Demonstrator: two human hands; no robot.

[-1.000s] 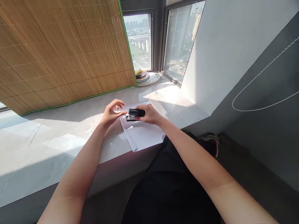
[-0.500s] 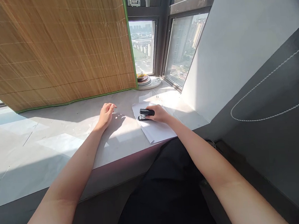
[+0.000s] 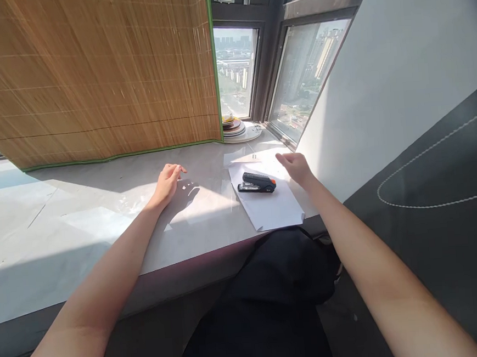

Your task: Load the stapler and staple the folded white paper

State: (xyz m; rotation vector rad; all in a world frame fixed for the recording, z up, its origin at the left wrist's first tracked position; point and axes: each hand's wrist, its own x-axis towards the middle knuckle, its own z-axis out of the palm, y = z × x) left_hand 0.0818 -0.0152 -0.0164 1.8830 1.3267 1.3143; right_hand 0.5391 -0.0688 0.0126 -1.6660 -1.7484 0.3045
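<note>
A black stapler [image 3: 257, 183] with an orange tip at its right end lies on white paper sheets [image 3: 272, 211] on the windowsill. My right hand [image 3: 296, 168] hovers to the right of the stapler, apart from it, its fingers curled in and no object showing in them. Resting on the sill left of the paper is my left hand [image 3: 168, 185], fingers loosely bent and somewhat apart, holding nothing. Beyond the paper, a tiny staple-like piece [image 3: 254, 156] lies in the sunlight.
A bamboo blind [image 3: 102, 73] hangs along the sill's back left. Stacked plates [image 3: 235, 130] stand in the window corner. A white wall [image 3: 363, 80] bounds the right side, with a bead chain [image 3: 422, 207] hanging beside it. The sill's front edge [image 3: 195, 255] is near my body.
My right hand has let go of the stapler and moved right. The stapler now lies on the paper. My left hand stays in place while the view has shifted slightly.
</note>
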